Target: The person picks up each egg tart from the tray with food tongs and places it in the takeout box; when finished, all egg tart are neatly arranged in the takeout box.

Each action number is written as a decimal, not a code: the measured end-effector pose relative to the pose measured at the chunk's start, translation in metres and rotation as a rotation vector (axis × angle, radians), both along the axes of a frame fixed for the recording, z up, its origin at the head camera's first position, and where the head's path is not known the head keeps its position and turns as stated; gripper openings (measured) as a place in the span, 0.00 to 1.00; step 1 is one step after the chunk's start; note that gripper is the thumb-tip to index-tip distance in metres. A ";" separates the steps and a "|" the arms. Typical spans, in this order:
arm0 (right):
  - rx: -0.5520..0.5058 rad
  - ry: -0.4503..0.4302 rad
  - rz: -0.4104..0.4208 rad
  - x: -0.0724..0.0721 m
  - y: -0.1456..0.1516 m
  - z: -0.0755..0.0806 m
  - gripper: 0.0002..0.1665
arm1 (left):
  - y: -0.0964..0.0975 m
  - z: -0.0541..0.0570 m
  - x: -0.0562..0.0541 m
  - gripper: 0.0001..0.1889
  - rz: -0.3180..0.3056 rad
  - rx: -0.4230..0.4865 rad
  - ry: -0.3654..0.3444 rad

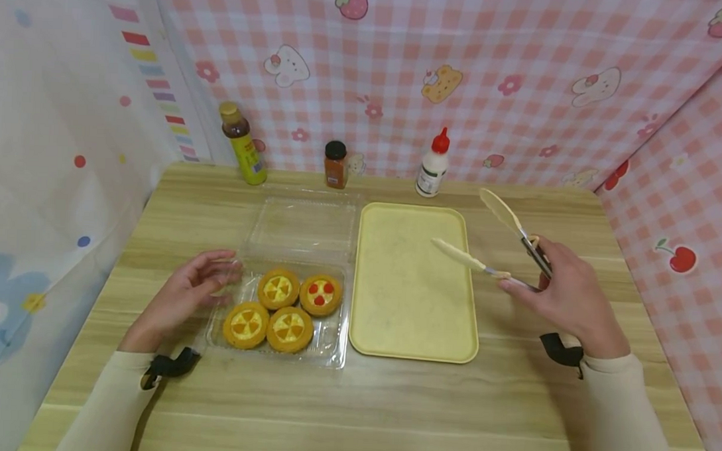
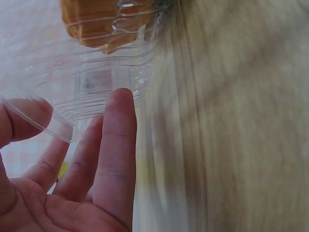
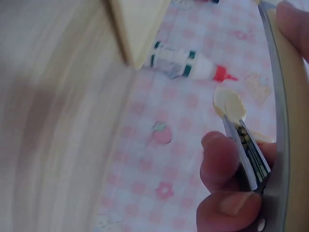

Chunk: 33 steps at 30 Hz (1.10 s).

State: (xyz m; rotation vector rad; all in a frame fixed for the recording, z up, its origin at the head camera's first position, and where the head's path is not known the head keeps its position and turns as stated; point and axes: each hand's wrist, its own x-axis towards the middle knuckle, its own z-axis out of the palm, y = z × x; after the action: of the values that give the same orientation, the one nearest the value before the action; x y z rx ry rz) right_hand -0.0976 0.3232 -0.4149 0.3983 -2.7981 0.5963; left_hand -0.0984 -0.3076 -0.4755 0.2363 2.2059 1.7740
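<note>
A clear plastic clamshell container (image 1: 328, 354) lies with its lid folded back behind it. In it are three tarts with orange wedges, such as the nearest tart (image 1: 290, 329), and a tart with red dots (image 1: 321, 295). My left hand (image 1: 194, 279) holds the container's left rim, thumb and fingertips against the plastic (image 2: 101, 104). Spread tongs (image 1: 539, 255) with cream-coloured tips are gripped in my right hand (image 1: 579, 299), with nothing between their arms. One tip hangs over the right part of the yellow tray (image 1: 387, 319).
Along the back edge of the wooden table (image 1: 390, 412) stand a yellow-labelled bottle (image 1: 247, 152), a black-capped spice jar (image 1: 336, 166) and a white squeeze bottle (image 1: 432, 167) with a red nozzle. A checked cloth (image 1: 390, 74) hangs behind them.
</note>
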 end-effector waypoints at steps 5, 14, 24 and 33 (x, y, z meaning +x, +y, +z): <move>-0.045 -0.044 -0.115 -0.001 0.014 -0.010 0.34 | -0.001 -0.001 0.000 0.27 0.000 0.003 -0.001; -0.092 -0.216 -0.312 0.000 0.039 -0.033 0.40 | 0.000 -0.001 -0.002 0.26 -0.003 0.004 0.000; -0.092 -0.285 -0.431 0.002 0.051 -0.051 0.44 | -0.001 -0.003 -0.003 0.26 -0.003 0.013 -0.003; -0.149 -0.311 -0.461 -0.005 0.048 -0.066 0.46 | -0.003 -0.003 -0.003 0.26 -0.008 0.028 0.006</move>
State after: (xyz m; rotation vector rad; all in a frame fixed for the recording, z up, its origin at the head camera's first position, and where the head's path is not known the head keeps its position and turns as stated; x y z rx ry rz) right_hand -0.1023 0.3716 -0.4808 -0.3939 -2.9495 0.7991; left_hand -0.1011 -0.3103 -0.4789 0.2563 2.1822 1.8033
